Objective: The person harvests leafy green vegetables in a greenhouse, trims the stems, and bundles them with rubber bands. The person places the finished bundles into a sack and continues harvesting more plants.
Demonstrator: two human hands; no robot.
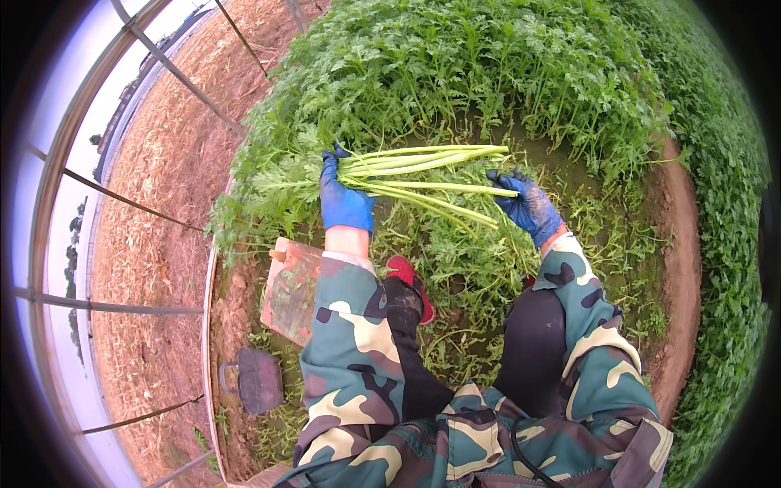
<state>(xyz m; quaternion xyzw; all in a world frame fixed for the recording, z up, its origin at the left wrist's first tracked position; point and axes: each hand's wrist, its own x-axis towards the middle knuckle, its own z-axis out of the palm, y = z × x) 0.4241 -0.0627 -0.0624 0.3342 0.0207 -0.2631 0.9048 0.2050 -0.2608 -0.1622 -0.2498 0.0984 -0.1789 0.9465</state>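
Note:
My left hand [346, 201], in a blue glove, is closed around a bunch of leafy greens [418, 161] that look like garland chrysanthemum. Their feathery leaves spread left of the fist, while the pale green stalks reach right, fanned into an upper and a lower group. At the cut end of one middle stalk [445, 186], the gloved fingers of my right hand [526, 204] pinch the tip. Soil marks the back of that glove. Below both hands, loose trimmed greens [464, 268] lie on the ground between my legs.
Dense standing greens [488, 55] grow ahead and along the right, past a bare soil path [677, 274]. At left are a translucent plastic container [290, 293], a dark handled bag [259, 381] and the greenhouse's metal frame [122, 305]. A red shoe [424, 299] is below my left forearm.

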